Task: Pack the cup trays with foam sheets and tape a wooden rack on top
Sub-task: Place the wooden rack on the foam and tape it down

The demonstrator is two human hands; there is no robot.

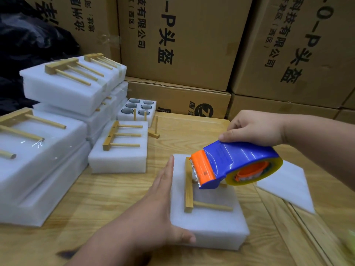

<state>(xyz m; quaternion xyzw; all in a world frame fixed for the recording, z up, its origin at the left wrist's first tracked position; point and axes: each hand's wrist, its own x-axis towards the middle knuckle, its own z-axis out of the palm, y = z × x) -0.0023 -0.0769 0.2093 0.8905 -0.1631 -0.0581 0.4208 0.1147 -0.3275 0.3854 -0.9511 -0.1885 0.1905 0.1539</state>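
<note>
The right hand (255,127) has its grip clenched on the blue tape dispenser (230,164), its orange mouth just above the wooden rack (189,189). The rack lies on the foam pack (209,217) on the surface (115,198). The left hand (153,208) is released, flat fingers pressed against the pack's left side. The rack looks loose, so a tug of tape could slide it askew. One open cup tray (137,108) shows six holes; about five finished packs (73,83) sit left, and one loose foam sheet (284,187) right.
</note>
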